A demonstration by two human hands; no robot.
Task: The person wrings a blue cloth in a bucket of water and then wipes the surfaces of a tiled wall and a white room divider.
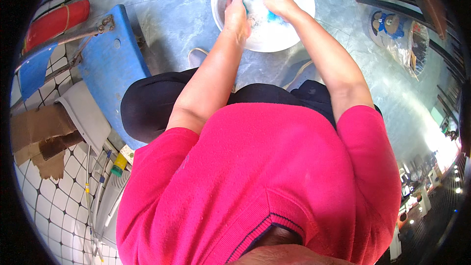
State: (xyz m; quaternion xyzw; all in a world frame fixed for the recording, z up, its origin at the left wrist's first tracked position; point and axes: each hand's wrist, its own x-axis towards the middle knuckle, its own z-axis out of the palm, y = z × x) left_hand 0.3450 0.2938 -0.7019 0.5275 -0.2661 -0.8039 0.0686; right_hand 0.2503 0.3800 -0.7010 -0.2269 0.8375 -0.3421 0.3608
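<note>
A round white basin (270,46) stands on the floor between my feet, its inside washed out by glare. My left hand (237,13) reaches over its left side, fingers curled around something blue-green, seemingly a cloth (245,5). On the right of the basin, my right hand (280,2) is curled into a fist. Bright blue material (274,17) shows beneath its palm, apparently cloth too. Whether both hands hold one piece cannot be told. Dark specks or bits lie between the hands, too blurred to name.
To my left stands a blue chair or bench seat (110,59) on a rusty metal frame. Beyond it are a red bundle (59,24), torn cardboard (44,129) and mop poles (88,187). A plastic bag (399,40) and dark wooden legs (390,7) are at right.
</note>
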